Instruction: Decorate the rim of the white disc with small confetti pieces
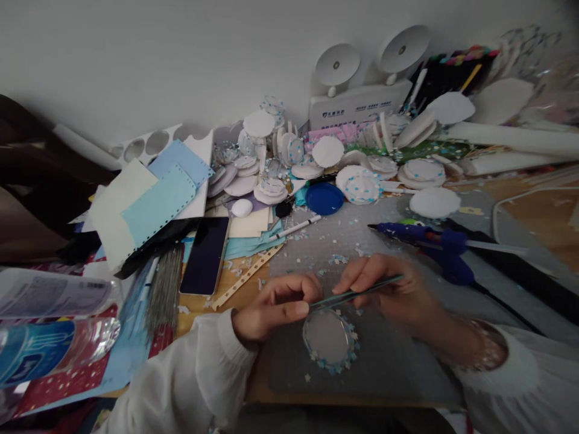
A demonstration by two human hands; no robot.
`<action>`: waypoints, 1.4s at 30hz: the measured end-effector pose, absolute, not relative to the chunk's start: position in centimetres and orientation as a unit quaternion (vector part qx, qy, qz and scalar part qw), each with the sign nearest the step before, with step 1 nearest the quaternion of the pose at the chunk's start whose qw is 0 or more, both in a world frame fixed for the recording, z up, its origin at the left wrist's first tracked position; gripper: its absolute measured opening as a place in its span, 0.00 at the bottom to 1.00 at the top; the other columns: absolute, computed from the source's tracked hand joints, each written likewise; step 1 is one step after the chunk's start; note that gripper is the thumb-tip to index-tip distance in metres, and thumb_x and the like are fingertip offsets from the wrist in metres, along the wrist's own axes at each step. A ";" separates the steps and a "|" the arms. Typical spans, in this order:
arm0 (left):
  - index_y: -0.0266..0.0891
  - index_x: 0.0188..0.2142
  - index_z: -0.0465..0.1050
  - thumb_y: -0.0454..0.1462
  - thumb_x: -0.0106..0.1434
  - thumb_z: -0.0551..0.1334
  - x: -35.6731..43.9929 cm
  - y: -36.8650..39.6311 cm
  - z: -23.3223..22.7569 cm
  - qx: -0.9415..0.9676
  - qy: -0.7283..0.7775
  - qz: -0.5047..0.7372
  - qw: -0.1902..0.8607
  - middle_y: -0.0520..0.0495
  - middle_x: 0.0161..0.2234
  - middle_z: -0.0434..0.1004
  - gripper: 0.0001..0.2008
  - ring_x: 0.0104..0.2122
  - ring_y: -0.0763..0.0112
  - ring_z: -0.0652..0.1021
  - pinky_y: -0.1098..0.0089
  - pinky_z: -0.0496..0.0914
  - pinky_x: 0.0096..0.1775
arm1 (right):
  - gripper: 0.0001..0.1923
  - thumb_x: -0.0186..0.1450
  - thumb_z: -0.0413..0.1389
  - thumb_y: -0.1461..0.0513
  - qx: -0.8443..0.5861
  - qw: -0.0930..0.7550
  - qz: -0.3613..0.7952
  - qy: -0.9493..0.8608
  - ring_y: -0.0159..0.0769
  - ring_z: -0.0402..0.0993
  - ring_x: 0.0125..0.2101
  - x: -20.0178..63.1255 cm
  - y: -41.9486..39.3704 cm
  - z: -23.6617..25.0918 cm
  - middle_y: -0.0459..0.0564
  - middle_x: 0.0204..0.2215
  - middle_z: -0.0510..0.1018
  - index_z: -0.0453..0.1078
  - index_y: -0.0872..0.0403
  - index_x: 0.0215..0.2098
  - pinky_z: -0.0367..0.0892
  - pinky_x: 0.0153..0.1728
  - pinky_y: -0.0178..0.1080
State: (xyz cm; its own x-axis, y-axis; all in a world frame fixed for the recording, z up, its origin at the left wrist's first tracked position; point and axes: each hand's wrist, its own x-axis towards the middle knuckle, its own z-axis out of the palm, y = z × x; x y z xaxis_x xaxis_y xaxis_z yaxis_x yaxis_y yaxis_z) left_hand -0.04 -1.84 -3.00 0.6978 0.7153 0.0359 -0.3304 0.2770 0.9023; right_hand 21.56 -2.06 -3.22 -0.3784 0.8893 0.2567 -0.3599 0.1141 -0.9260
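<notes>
Head camera view, looking down at a crowded craft table. Both hands meet over a grey mat [389,355] near the front edge. The right hand [389,289] grips a pair of thin metal tweezers [355,294] between thumb and fingers, held nearly level and pointing left. The left hand [275,304] is curled, its thumb and forefinger pinched together at the tweezers' tip; whether they grasp anything small there cannot be told. Just below the hands, a white foam disc [326,334] lies flat on the mat, ringed with tiny blue and white paper stars.

Beyond the hands, a blue glue gun [434,241] lies on its side on the mat. Farther back sit a blue lid [324,198] and a heap of white foam discs [362,175], some already trimmed with specks. To the left lie a dark phone [205,255], face up, and sheets of pale blue paper [158,205]. A white pen [296,228] rests between phone and lid. Loose confetti is scattered over the mat.
</notes>
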 end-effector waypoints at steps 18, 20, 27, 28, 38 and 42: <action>0.36 0.27 0.68 0.42 0.61 0.63 -0.8 -1.2 -3.3 0.449 0.211 0.416 0.762 0.48 0.27 0.61 0.12 0.30 0.68 0.63 0.68 0.57 0.35 | 0.11 0.56 0.65 0.53 -0.356 0.531 0.630 -0.441 0.31 0.68 0.25 22.8 -1.1 -2.6 0.46 0.26 0.72 0.72 0.50 0.29 0.66 0.23 0.35; 0.36 0.27 0.69 0.43 0.61 0.63 -0.7 -1.3 -3.4 0.457 0.225 0.412 0.756 0.48 0.27 0.62 0.13 0.30 0.69 0.64 0.68 0.57 0.35 | 0.12 0.57 0.63 0.52 -0.368 0.491 0.629 -0.478 0.31 0.67 0.24 22.5 -1.3 -2.8 0.46 0.26 0.71 0.71 0.51 0.29 0.66 0.23 0.36; 0.36 0.29 0.70 0.41 0.63 0.63 -0.4 -1.2 -3.7 0.437 0.237 0.456 0.738 0.49 0.26 0.63 0.11 0.30 0.71 0.65 0.69 0.58 0.35 | 0.08 0.61 0.60 0.56 -0.411 0.405 0.572 -0.583 0.33 0.71 0.31 21.3 -1.8 -3.2 0.47 0.29 0.72 0.69 0.51 0.31 0.68 0.32 0.35; 0.36 0.30 0.71 0.41 0.64 0.63 -0.4 -1.2 -3.8 0.428 0.231 0.467 0.739 0.49 0.27 0.64 0.11 0.30 0.71 0.65 0.69 0.59 0.35 | 0.08 0.61 0.60 0.57 -0.410 0.399 0.567 -0.593 0.33 0.71 0.31 21.2 -1.9 -3.3 0.47 0.30 0.72 0.68 0.52 0.32 0.68 0.32 0.35; 0.37 0.31 0.65 0.39 0.65 0.62 -0.5 -0.4 -1.9 0.285 0.233 0.482 0.795 0.55 0.24 0.64 0.09 0.18 0.82 0.62 0.79 0.59 0.23 | 0.05 0.64 0.57 0.60 -0.371 0.371 0.560 -0.641 0.30 0.68 0.28 21.7 -2.1 -3.3 0.46 0.29 0.71 0.67 0.52 0.32 0.65 0.27 0.33; 0.37 0.29 0.64 0.38 0.67 0.59 -1.0 0.1 -1.3 0.246 0.252 0.520 0.778 0.59 0.20 0.54 0.11 0.15 0.83 0.55 0.80 0.57 0.20 | 0.05 0.65 0.57 0.59 -0.360 0.356 0.562 -0.654 0.31 0.69 0.29 22.1 -2.1 -3.4 0.47 0.29 0.72 0.67 0.52 0.32 0.65 0.28 0.34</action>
State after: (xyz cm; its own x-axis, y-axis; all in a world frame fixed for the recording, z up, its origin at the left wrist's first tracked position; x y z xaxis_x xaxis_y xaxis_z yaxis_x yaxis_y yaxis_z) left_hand -1.00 0.06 -1.29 0.3327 0.9332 -0.1362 -0.6848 0.3383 0.6454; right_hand 22.08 -2.12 -3.38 -0.4875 0.8710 0.0602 0.0716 0.1086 -0.9915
